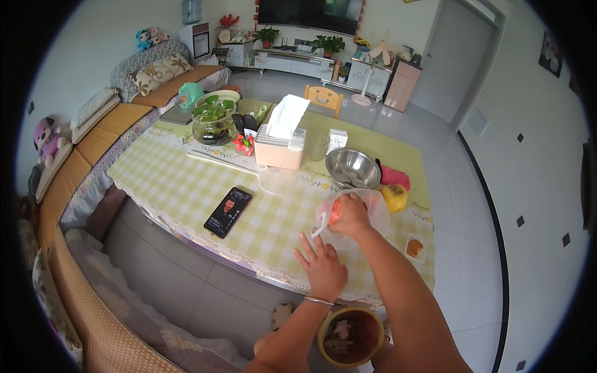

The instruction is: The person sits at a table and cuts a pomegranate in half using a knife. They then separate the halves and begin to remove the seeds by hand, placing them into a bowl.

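My right hand reaches into a thin white plastic bag on the checked tablecloth, with its fingers over something orange-red. Whether the fingers grip it cannot be told. Just left of the bag, my left hand is spread near the table edge, its fingertips by the bag's twisted handle, nothing in its palm that I can see. Behind the bag stands a stainless steel bowl with a utensil inside. A yellow item lies right of the bag, beside a pink cloth-like item.
A phone lies left on the tablecloth. Farther back are a tissue box, a glass bowl of plants and a clear glass. A small tray with brown food sits at right. Below the table edge stands a bin.
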{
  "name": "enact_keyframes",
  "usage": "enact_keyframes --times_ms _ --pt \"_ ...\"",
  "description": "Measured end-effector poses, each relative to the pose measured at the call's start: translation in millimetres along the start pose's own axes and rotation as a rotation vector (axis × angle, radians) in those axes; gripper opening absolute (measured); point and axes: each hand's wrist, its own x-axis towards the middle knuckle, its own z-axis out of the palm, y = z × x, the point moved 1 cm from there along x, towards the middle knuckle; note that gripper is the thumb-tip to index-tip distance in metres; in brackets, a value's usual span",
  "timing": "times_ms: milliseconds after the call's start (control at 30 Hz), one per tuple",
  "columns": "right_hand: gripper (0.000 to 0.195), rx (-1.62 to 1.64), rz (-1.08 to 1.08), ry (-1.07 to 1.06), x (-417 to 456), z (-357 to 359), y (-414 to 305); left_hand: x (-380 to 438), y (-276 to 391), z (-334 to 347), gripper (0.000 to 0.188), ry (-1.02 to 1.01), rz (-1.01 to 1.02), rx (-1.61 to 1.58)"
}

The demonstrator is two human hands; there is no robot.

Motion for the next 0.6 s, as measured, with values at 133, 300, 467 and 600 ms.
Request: enact_keyframes --times_ms 133,300,467,600 --pt "0.074 0.626 0.151 -0.108 12.4 1.6 56.0 3.5 2.7 4.1 0.053 -0.058 -0.025 0.029" --pt "0.070 1.207 0.385 -0.322 -18.5 -24.8 39.9 3.0 0.3 -3.6 0.069 -0.068 -0.063 -0.015" --pt "0.071 1.277 0.306 -0.381 -36.0 -23.5 51.5 4.6 3.9 -2.1 0.098 0.041 -0.077 -0.243" --pt "0.073 1.190 0.198 -0.404 -46.7 -9.7 58.4 8.9 7.0 -1.9 0.108 0.086 -0.073 -0.365"
